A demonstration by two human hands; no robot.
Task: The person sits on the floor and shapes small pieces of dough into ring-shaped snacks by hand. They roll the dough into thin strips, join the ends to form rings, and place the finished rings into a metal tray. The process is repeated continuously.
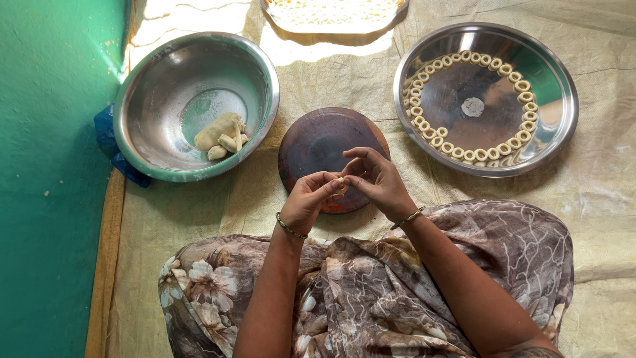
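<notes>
A small dough piece (341,184) is pinched between the fingertips of both hands, just above the near rim of the round wooden board (318,142); left hand (306,201) and right hand (377,180) are closed on it equally; its long axis cannot be told.

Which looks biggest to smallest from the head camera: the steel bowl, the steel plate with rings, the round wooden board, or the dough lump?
1. Steel plate with rings, slightly the widest.
2. Steel bowl, close behind; too alike to be sure.
3. Round wooden board, clearly smaller, partly hidden by the hands.
4. Dough lump in the bowl, smallest.
</notes>
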